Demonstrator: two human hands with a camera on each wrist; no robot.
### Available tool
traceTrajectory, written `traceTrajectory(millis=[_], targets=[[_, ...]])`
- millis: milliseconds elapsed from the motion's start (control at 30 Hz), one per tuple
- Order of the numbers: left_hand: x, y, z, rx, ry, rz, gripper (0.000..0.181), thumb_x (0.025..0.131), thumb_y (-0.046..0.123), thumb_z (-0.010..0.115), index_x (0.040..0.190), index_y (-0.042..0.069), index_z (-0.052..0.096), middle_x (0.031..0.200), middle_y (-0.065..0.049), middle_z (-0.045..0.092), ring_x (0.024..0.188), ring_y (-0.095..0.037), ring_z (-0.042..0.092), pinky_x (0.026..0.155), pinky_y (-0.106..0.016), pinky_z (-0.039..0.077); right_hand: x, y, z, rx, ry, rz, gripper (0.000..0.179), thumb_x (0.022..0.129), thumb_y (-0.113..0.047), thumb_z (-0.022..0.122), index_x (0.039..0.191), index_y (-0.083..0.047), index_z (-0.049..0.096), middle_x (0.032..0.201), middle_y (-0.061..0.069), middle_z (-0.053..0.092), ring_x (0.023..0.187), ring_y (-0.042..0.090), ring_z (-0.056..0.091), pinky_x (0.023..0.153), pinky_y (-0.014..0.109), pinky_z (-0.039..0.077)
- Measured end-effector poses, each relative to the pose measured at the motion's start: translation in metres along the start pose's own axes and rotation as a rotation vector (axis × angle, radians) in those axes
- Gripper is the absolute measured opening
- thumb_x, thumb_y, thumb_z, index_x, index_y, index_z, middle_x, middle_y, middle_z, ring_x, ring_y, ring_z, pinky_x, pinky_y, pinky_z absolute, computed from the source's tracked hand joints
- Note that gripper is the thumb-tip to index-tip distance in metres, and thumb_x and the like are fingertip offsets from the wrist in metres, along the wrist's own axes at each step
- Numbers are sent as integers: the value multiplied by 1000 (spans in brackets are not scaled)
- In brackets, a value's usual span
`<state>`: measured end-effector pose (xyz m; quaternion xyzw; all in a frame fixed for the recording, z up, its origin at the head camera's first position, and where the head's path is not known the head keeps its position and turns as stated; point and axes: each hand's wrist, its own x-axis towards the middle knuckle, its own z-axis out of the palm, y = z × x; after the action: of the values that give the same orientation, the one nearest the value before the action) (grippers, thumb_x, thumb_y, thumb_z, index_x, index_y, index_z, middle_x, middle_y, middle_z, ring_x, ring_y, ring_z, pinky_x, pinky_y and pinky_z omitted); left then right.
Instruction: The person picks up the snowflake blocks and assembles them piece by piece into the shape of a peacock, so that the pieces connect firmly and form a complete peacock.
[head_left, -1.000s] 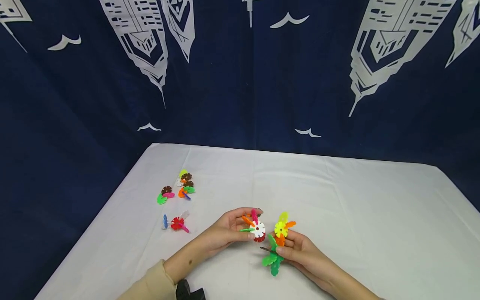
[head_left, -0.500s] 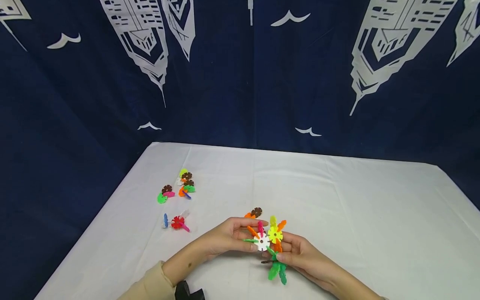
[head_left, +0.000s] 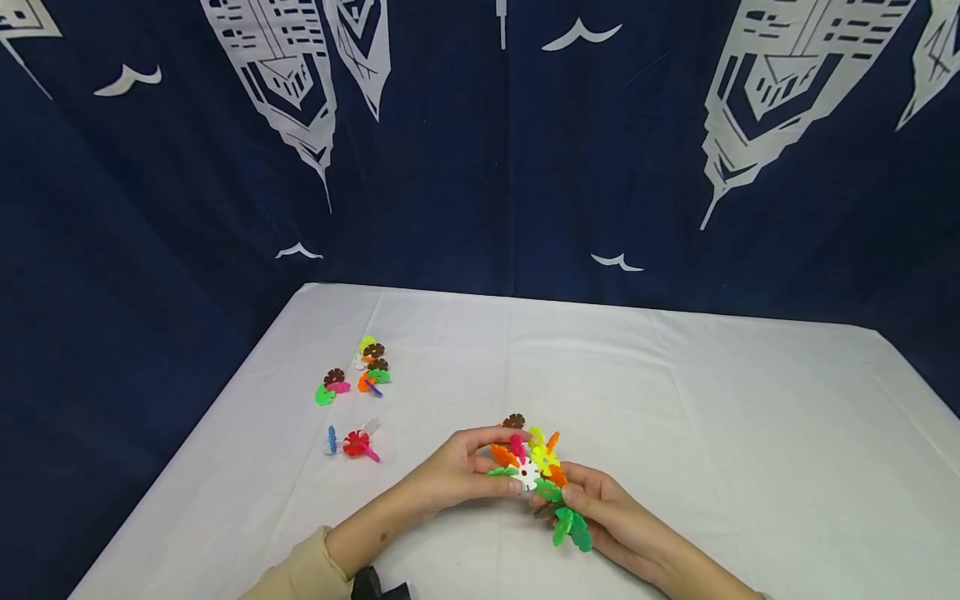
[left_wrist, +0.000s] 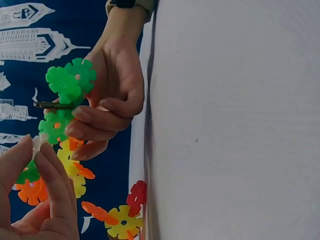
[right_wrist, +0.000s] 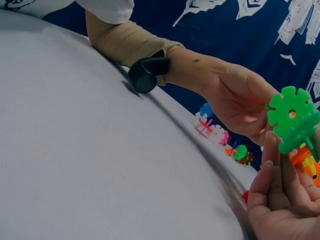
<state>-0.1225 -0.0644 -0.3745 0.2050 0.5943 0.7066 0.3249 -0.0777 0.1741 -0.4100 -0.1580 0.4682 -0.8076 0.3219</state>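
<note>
My left hand [head_left: 457, 471] pinches a cluster of plastic snowflake discs by its white disc [head_left: 527, 474], which has pink, orange and green discs around it. My right hand [head_left: 603, 504] holds a chain of snowflake discs, with yellow discs [head_left: 545, 458] at the top and green discs [head_left: 573, 528] at the lower end. In the left wrist view a thin brown disc [left_wrist: 52, 105] sticks out sideways between the chain's green discs. The two clusters meet at the white disc; whether they are slotted together I cannot tell. In the right wrist view a green disc [right_wrist: 291, 114] partly hides the fingers.
Just behind my left hand, a brown disc [head_left: 514, 421] belongs to another cluster on the white tablecloth [head_left: 712, 442]. Further left lie a red-centred cluster [head_left: 356, 443], a brown-and-green one [head_left: 333, 378] and a longer multicoloured one [head_left: 377, 365]. A dark blue curtain [head_left: 450, 167] hangs behind.
The hands have drawn together, bringing the white disc against the chain. The chain has tilted, its green end swinging right. The brown disc behind the left hand has come into view.
</note>
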Motion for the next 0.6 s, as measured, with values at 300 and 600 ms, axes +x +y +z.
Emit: traceTrajectory(millis=[300,600], targets=[[3,-9,-2,162,26,182,58,80,-5,71,133,2,48,108,-14,63,90,-22,65,79,-31,52,1,0,0,43,6,-3,37,103,-14,35,134,6,36,114,14,61,106,24,56,93,33,44],[-1,-9,6,329,154,277,61,78,4,75,134,2,48,104,-6,61,84,-17,64,76,-29,53,1,0,3,-19,67,-4,37,103,-13,37,135,7,36,114,14,61,108,27,56,96,36,42]])
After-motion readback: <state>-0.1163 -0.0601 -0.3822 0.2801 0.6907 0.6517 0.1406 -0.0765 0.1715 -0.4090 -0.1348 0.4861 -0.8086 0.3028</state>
